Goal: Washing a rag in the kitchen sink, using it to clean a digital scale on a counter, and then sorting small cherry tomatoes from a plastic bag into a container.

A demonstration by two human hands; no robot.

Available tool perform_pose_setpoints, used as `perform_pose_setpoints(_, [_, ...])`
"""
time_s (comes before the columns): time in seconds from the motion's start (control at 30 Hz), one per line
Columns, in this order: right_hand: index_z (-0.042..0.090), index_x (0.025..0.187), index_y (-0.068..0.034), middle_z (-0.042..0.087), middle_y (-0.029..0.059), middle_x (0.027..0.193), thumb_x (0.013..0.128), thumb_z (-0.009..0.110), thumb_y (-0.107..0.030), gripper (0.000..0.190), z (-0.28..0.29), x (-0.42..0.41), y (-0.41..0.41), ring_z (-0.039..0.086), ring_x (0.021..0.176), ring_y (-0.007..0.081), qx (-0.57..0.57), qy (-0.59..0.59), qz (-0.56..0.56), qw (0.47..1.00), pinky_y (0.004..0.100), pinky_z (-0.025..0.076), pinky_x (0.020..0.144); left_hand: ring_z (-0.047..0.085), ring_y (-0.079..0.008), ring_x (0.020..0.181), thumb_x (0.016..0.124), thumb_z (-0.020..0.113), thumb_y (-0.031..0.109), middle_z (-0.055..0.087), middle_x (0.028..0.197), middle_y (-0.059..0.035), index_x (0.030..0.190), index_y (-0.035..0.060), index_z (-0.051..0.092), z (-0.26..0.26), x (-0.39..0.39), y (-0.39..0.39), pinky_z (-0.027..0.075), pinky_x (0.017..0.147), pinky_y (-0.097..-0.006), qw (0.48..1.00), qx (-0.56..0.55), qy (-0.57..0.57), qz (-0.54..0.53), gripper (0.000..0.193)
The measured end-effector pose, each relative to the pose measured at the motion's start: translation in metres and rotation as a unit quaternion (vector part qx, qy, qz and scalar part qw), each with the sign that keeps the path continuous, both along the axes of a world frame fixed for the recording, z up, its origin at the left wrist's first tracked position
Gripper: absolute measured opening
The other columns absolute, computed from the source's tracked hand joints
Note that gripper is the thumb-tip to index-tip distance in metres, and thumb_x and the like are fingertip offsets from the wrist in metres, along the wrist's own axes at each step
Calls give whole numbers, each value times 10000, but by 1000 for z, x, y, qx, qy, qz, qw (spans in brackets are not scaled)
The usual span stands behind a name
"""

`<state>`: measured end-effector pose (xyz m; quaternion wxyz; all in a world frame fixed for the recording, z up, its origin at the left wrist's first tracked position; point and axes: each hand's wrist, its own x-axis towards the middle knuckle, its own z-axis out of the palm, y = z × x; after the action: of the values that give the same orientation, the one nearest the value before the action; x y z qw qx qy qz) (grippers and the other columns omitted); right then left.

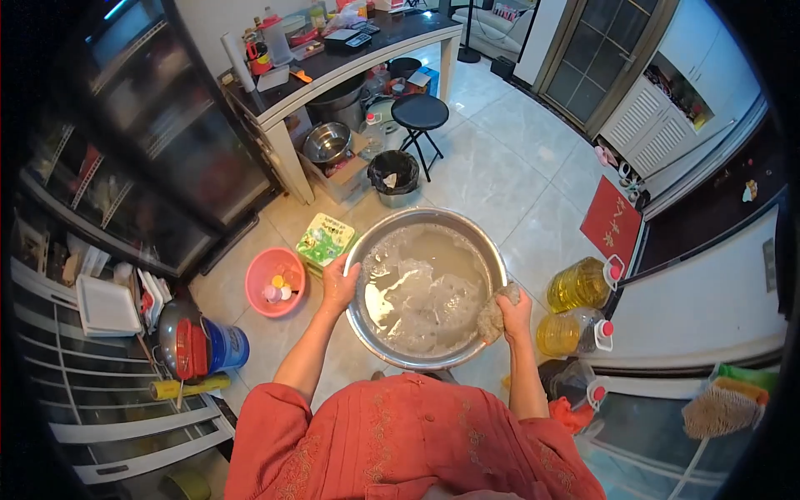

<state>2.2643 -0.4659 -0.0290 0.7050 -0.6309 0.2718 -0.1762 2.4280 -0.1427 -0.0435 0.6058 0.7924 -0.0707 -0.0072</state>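
Observation:
Between my hands, in front of my body, is a wide metal basin (427, 214) of cloudy grey water (431, 294) with foam on its surface. My left hand (340, 284) grips the basin's left rim, thumb over the edge. At the right rim my right hand (514, 312) holds a greyish-brown rag (497, 315), pressed against the metal as it grips there. The undersides of both hands' fingers are hidden by the basin.
A pink plastic bowl (255, 300) and a green-and-white package (325, 240) stand on the tiled floor to the left. Oil jugs (578, 284) line the right side. Ahead are a lined trash bin (395, 199), a black folding stool (420, 112) and a dark-topped table (400, 28).

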Motion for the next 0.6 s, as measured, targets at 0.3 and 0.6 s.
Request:
perform_pose_setpoints(0.3, [584,932,20,589,34,788,692,573,-34,246,-5,133,-90,538,693,101,-49,24,21,998,253,456,634,596,-127,807,795,565,31,654,901,-85,1065,-48,582,-2,114,-85,464,740,-268,999,39,30,8,282])
perform_pose_setpoints(0.6, [579,905,16,583,29,781,680,587,-59,238,-13,289,-194,533,687,102,-88,40,62,993,253,459,633,575,-113,821,812,571,53,638,896,-68,1055,-45,583,-23,244,-179,453,748,-250,999,8,9,39,263])
